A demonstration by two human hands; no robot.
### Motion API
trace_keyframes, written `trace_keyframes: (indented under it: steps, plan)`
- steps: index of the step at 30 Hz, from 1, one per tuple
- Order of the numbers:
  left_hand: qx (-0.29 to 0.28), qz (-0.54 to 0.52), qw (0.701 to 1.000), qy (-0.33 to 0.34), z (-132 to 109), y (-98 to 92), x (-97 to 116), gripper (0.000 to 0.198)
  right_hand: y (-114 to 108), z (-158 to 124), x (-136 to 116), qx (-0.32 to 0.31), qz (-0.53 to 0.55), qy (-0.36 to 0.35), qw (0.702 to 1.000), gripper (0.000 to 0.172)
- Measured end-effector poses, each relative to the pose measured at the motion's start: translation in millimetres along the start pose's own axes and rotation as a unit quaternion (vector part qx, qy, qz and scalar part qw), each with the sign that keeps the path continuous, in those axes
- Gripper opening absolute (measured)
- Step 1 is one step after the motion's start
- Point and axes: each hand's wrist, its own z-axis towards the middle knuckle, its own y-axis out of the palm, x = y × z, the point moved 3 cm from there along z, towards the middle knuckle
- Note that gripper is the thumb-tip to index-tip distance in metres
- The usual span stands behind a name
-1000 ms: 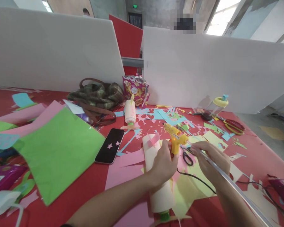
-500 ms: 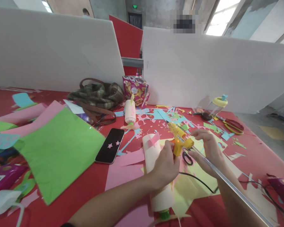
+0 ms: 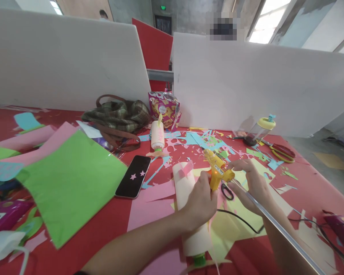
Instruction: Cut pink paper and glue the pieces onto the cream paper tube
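Note:
A yellow hot glue gun [image 3: 218, 168] is gripped by its handle in my left hand [image 3: 200, 200], its nozzle pointing up and away to the left. From the gun's rear runs a long clear glue stick [image 3: 275, 225], slanting down to the right across my right forearm. My right hand [image 3: 253, 183] is curled about the stick where it enters the gun, thumb below and fingers above. Beneath my left forearm lies a cream paper-wrapped bottle [image 3: 196, 240] with a green cap and a pink strip on top. Black-handled scissors [image 3: 227, 192] show partly behind the gun.
Green paper [image 3: 77, 183] and a phone [image 3: 133, 176] with pink stars lie left. A smaller wrapped bottle [image 3: 157, 135], a snack bag [image 3: 164, 109] and a plaid bag [image 3: 117, 114] stand behind. At right are a clear container [image 3: 259, 131], red-handled pliers [image 3: 281, 150] and a black cord [image 3: 240, 217].
The glue gun's nozzle end has shifted slightly to the right and down. My right fingers have moved a little left, closer to the gun's rear. My left hand keeps its hold.

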Motion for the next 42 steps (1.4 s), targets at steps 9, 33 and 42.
trace_keyframes:
  steps: [9,33,42]
  plan:
    - [-0.008,0.004,1.0,-0.023,1,-1.2,0,0.016,3,1,4,-0.014,0.026,0.034,0.999,0.024]
    - [-0.051,-0.116,0.989,0.076,-9,-15.7,29,0.036,38,-5,7,-0.004,0.362,0.369,0.856,0.025]
    - [0.104,0.116,0.986,0.053,-1,-121.8,38,0.014,7,18,31,-0.203,0.278,0.294,0.892,0.042]
